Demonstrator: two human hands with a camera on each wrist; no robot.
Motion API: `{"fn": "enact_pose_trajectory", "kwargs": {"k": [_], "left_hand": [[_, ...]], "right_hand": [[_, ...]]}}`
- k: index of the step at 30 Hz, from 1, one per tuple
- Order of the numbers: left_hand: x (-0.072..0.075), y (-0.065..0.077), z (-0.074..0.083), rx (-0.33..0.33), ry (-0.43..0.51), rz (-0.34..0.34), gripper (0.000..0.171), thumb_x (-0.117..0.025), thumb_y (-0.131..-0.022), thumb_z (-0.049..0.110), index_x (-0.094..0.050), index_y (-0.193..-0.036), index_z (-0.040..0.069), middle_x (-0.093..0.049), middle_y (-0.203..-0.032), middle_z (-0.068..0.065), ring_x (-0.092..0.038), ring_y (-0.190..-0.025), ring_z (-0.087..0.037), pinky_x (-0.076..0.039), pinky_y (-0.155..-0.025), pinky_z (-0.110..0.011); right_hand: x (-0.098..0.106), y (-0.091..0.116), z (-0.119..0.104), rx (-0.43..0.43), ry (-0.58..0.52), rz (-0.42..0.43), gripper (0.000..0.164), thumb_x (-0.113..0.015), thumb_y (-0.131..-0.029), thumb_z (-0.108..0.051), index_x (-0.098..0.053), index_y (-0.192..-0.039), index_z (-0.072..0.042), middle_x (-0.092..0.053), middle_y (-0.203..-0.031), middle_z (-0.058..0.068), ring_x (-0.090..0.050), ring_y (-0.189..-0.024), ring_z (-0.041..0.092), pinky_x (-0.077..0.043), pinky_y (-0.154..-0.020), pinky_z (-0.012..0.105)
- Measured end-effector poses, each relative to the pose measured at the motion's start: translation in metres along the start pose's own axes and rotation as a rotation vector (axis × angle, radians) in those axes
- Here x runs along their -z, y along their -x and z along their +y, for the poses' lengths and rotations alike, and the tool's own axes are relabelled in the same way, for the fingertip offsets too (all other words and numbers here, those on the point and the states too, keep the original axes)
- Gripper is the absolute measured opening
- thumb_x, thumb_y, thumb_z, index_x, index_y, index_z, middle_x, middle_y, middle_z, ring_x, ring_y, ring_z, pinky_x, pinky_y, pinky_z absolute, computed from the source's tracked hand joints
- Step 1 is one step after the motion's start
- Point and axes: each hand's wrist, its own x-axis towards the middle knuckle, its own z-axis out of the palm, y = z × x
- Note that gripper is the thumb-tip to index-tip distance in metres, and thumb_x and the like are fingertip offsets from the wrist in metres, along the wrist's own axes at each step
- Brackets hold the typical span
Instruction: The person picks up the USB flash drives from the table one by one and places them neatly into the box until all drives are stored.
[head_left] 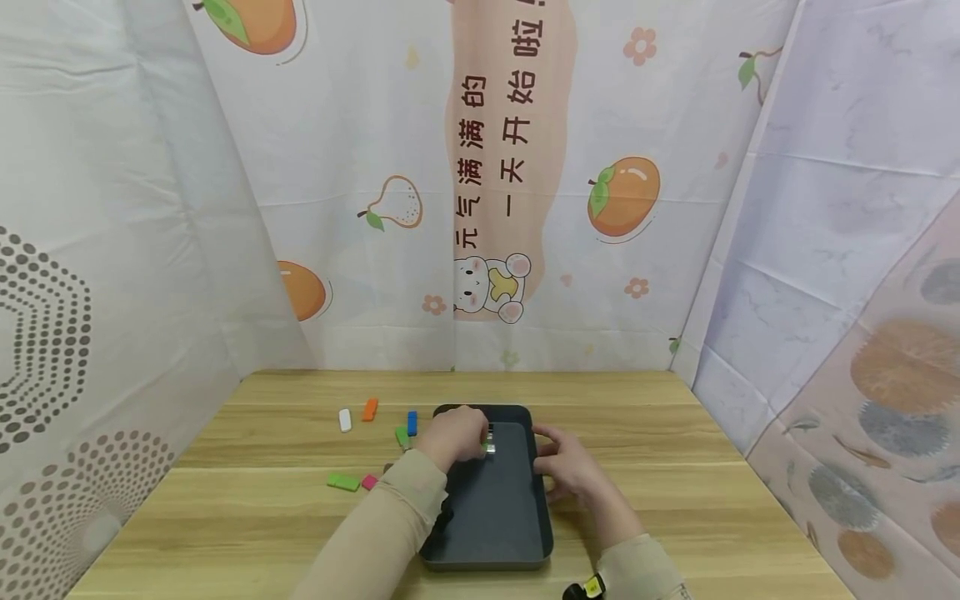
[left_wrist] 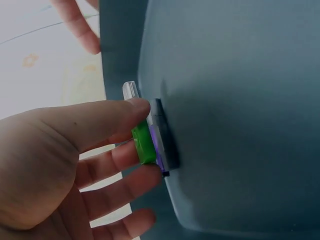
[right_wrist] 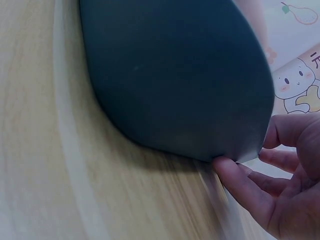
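My left hand (head_left: 453, 435) reaches into the dark grey tray (head_left: 498, 517) near its far end. Its thumb and fingers pinch a green USB flash drive (left_wrist: 144, 145) with a clear, shiny end. Right beside that, a purple and grey stick (left_wrist: 164, 137) lies in the tray along the wall, casting a shadow on the floor. My right hand (head_left: 573, 467) holds the tray's right side. In the right wrist view its thumb (right_wrist: 232, 170) presses the lower edge of the wall, and the other fingers lie along the rim.
Left of the tray, several small sticks lie on the wooden table (head_left: 637, 417): white (head_left: 345, 420), orange (head_left: 371, 409), blue (head_left: 412, 423), green (head_left: 343, 482) and pink (head_left: 369, 482). Another green one (head_left: 402, 437) is close to the left wrist. Printed curtains (head_left: 600, 292) hang behind.
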Motion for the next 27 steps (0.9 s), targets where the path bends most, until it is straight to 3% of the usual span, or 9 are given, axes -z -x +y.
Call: {"fn": "enact_pose_trajectory", "kwargs": {"k": [11, 27], "left_hand": [[-0.003, 0.001, 0.008, -0.019, -0.131, 0.041, 0.03, -0.072, -0.09, 0.011, -0.061, -0.064, 0.02, -0.054, -0.062, 0.006, -0.049, -0.053, -0.012, -0.042, -0.05, -0.031], [-0.014, -0.009, 0.009, 0.047, -0.217, 0.037, 0.012, -0.072, -0.09, 0.012, -0.071, -0.079, 0.017, -0.06, -0.07, 0.001, -0.051, -0.055, -0.014, -0.046, -0.051, -0.035]], "right_hand": [[0.0, 0.0, 0.0, 0.005, 0.004, -0.001, 0.077, -0.062, -0.084, 0.008, -0.036, -0.156, -0.002, -0.056, -0.128, 0.03, -0.067, -0.095, 0.034, -0.058, -0.057, 0.053], [0.0, 0.001, -0.001, 0.001, 0.001, -0.003, 0.078, -0.062, -0.083, 0.008, -0.036, -0.155, -0.001, -0.056, -0.127, 0.03, -0.067, -0.091, 0.034, -0.058, -0.057, 0.052]]}}
